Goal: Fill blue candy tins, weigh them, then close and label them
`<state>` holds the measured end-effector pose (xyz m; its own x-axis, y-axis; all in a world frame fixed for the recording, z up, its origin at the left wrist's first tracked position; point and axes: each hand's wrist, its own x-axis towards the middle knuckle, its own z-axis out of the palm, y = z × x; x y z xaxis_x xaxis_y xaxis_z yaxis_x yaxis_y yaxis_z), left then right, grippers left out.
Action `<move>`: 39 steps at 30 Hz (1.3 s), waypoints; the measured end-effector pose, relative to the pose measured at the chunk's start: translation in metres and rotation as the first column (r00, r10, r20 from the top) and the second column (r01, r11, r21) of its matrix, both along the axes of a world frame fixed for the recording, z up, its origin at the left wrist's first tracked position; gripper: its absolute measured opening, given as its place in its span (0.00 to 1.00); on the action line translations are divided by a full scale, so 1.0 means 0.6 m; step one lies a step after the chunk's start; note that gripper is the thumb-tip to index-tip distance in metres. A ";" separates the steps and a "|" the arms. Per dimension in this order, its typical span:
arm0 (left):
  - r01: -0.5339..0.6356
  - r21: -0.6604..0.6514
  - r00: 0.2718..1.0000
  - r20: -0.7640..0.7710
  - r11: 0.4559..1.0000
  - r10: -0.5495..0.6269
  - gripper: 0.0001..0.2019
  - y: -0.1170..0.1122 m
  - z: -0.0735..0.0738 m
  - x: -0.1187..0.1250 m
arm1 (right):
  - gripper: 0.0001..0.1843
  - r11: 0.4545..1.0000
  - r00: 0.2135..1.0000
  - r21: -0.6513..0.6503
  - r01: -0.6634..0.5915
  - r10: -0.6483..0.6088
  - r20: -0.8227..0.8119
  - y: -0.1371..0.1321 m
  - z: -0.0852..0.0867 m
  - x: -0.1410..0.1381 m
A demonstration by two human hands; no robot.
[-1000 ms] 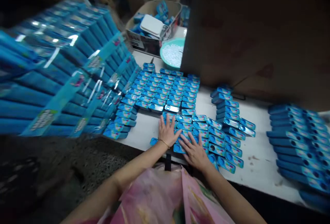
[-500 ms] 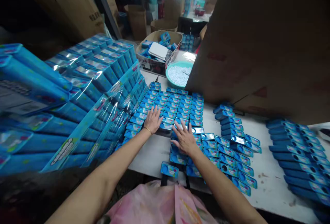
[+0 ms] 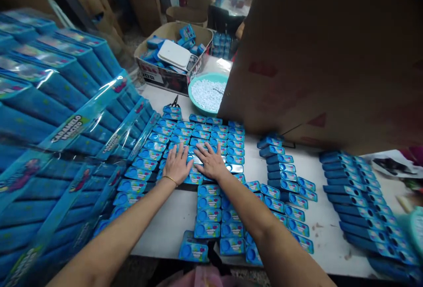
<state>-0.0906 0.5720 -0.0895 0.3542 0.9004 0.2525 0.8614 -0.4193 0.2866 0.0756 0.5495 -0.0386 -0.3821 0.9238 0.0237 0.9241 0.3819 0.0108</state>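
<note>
Many small blue candy tins [image 3: 211, 139] lie in tight rows on a white table [image 3: 175, 221]. My left hand [image 3: 177, 165], with a thin bracelet at the wrist, rests flat on the tins with its fingers spread. Right beside it my right hand [image 3: 210, 160] also lies flat and open on the same rows. Neither hand holds anything. More tins [image 3: 208, 210] lie in a column nearer to me, under my right forearm.
Tall stacks of shrink-wrapped blue packs [image 3: 59, 137] fill the left. A teal bowl of white pellets [image 3: 207, 93] and a cardboard box [image 3: 172, 64] with tins stand at the back. A large brown cardboard sheet [image 3: 324, 58] leans at right; further tin stacks [image 3: 360, 199] lie below it.
Both hands have moved away from me, from the near tins onto the rows farther back, and have come close together. The camera view has shifted forward and left.
</note>
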 end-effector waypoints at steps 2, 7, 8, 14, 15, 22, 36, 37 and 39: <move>-0.002 -0.008 1.000 -0.004 1.000 0.002 0.28 -0.005 0.004 0.027 | 0.27 0.999 0.999 0.022 0.024 -0.023 -0.033 -0.008 0.001 0.016; 0.039 -0.030 0.999 0.010 0.999 -0.039 0.27 -0.019 0.016 0.110 | 0.28 0.994 0.993 0.031 0.107 -0.106 -0.050 -0.029 0.000 0.081; 0.048 -0.034 0.999 0.013 0.998 -0.047 0.27 -0.023 0.019 0.129 | 0.27 0.993 0.993 0.030 0.115 -0.114 -0.043 -0.034 0.000 0.098; 0.077 -0.044 0.997 0.035 0.996 -0.075 0.28 -0.047 0.032 0.212 | 0.28 0.990 0.990 0.030 0.138 -0.138 -0.012 -0.063 0.014 0.180; 0.084 -0.047 0.996 0.035 0.995 -0.082 0.28 -0.047 0.033 0.213 | 0.28 0.990 0.990 0.029 0.139 -0.139 -0.011 -0.065 0.017 0.185; 0.175 -0.080 0.985 0.025 0.981 -0.173 0.28 -0.029 0.041 0.145 | 0.28 0.991 0.992 0.042 0.127 -0.126 -0.015 -0.076 0.023 0.184; -0.088 -0.061 0.992 0.080 0.994 0.093 0.28 -0.026 -0.013 -0.037 | 0.35 1.000 1.000 -0.006 0.019 -0.019 0.012 0.047 -0.001 0.025; -0.101 -0.077 0.990 0.094 0.992 0.108 0.28 -0.026 -0.014 -0.022 | 0.33 1.000 1.000 -0.007 0.028 -0.028 0.009 0.048 -0.008 0.025; -0.107 -0.101 0.984 0.131 0.989 0.120 0.27 -0.028 -0.011 0.017 | 0.30 0.998 0.998 -0.006 0.059 -0.059 0.002 0.043 -0.015 0.034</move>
